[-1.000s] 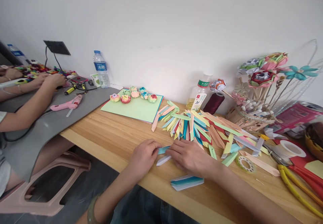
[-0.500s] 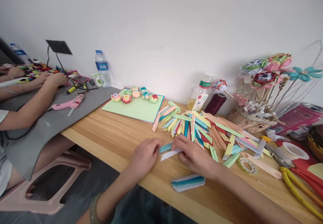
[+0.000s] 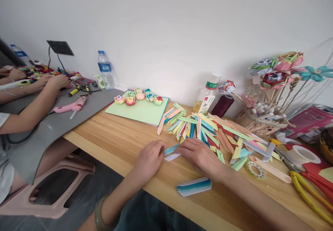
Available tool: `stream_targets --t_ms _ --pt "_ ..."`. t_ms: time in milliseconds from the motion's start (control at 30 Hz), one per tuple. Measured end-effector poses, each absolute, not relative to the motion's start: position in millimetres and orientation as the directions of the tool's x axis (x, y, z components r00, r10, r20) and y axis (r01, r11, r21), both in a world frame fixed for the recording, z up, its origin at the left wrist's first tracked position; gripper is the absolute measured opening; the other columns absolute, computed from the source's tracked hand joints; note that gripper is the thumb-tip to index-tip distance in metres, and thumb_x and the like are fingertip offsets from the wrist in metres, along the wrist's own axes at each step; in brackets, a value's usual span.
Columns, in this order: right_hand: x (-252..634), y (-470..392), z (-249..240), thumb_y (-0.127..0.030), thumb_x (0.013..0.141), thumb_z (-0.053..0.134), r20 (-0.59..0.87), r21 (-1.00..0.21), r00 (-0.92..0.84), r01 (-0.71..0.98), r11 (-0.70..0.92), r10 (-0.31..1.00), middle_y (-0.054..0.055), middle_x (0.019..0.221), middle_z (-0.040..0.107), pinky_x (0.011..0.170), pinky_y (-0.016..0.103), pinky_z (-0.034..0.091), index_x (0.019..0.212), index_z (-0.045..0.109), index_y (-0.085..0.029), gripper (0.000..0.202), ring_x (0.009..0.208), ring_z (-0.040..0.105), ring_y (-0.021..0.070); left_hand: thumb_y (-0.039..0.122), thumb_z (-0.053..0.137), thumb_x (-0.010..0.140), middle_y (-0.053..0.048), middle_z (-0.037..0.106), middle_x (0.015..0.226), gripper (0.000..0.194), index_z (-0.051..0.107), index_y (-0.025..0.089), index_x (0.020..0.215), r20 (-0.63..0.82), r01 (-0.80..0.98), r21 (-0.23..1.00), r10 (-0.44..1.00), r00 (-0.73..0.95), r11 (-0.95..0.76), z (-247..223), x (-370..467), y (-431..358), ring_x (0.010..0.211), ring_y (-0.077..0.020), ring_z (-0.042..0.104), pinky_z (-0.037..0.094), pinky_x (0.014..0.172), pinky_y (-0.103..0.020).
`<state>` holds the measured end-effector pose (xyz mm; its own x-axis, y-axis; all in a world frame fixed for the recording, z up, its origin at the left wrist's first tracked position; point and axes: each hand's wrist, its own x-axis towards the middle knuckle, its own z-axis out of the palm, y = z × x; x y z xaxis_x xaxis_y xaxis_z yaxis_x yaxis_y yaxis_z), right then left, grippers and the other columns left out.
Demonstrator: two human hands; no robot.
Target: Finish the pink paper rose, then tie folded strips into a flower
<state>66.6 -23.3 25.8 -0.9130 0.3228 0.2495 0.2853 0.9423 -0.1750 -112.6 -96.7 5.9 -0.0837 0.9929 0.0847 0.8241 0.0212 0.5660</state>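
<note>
If the left hand [image 3: 151, 156] lets go too soon, the blue strip [image 3: 171, 150] could slip and bend the wrong way. A hard push from the right hand [image 3: 199, 154] might crease the white strip [image 3: 172, 157] too, because it lies just beside the blue one. The left hand is curled up, with its thumb and first finger pinching the left end of the blue strip. The right hand is half closed and bent over the other end. Its fingertips are tucked out of sight, so I cannot tell if they pinch the paper or only rest on it.

Near the right wrist, toward the front edge of the table [image 3: 109, 135], lies a small stack of blue and white folded papers [image 3: 194, 187]. If the right arm swung down, it could brush that stack off the edge. Just past the right hand is a big messy pile of folded strips [image 3: 197, 127] in lots of colors. A bump from the knuckles could make some of it slide down. A roll of tape [image 3: 255, 170] lies to the right. Farther back, little paper flowers [image 3: 140, 96] sit on a green sheet [image 3: 137, 113].
</note>
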Motion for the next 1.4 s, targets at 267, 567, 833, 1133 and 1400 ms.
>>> stream_targets --t_ms 267,567,833,1133,1400 --pt "55.8 -16.7 12.9 -0.011 0.088 0.035 0.251 0.206 -0.94 0.286 0.936 0.232 0.01 0.092 0.059 0.069 0.034 0.045 0.103 0.054 -0.011 0.024 0.085 0.052 0.0208 0.011 0.041 0.078 0.0 0.061 0.074 0.016 0.054 0.019 0.074 0.098 0.798 0.602 0.993 -0.069 -0.004 3.8 -116.4 -96.8 0.072 -0.0143 0.055 0.038 0.064 -0.024" --pt "49.9 -28.9 18.2 -0.005 0.083 0.038 0.171 0.345 -0.955 0.287 0.894 0.241 0.008 0.083 0.054 0.06 0.032 0.046 0.096 0.056 -0.01 0.023 0.074 0.05 0.02 0.014 0.039 0.082 -0.002 0.066 0.088 0.023 0.061 0.018 0.084 0.13 0.812 0.581 0.991 -0.031 -0.051 4.3 -118.4 -97.7 0.083 -0.0161 0.058 0.042 0.076 -0.028" --pt "40.5 -30.0 18.2 -0.005 0.081 0.042 0.09 0.315 -0.95 0.313 0.896 0.3 0.009 0.086 0.052 0.063 0.033 0.049 0.097 0.055 -0.009 0.021 0.079 0.048 0.0218 0.008 0.037 0.081 -0.004 0.066 0.09 0.028 0.062 0.017 0.089 0.175 0.816 0.569 0.985 0.003 -0.103 3.9 -116.7 -100.5 0.085 -0.0158 0.059 0.044 0.079 -0.028" --pt "42.3 -33.5 23.7 -0.017 0.087 0.039 0.136 -0.003 -0.91 0.394 0.919 0.391 0.008 0.095 0.05 0.068 0.029 0.047 0.097 0.052 -0.015 0.016 0.087 0.049 0.0187 0.014 0.038 0.085 -0.004 0.063 0.092 0.023 0.06 0.017 0.092 0.285 0.837 0.483 0.95 0.127 -0.257 -8.3 -115.2 -106.8 0.088 -0.0163 0.054 0.045 0.08 -0.03" --pt "47.6 13.4 31.4 -0.006 0.081 0.043 0.202 0.182 -0.848 0.525 0.832 0.49 0.007 0.084 0.053 0.058 0.025 0.038 0.075 0.057 -0.015 0.017 0.078 0.049 0.0178 0.011 0.035 0.084 -0.009 0.059 0.092 0.025 0.057 0.013 0.097 0.304 0.932 0.311 0.949 0.086 -0.184 -9.9 -115.0 -105.2 0.089 -0.0194 0.052 0.047 0.075 -0.033"
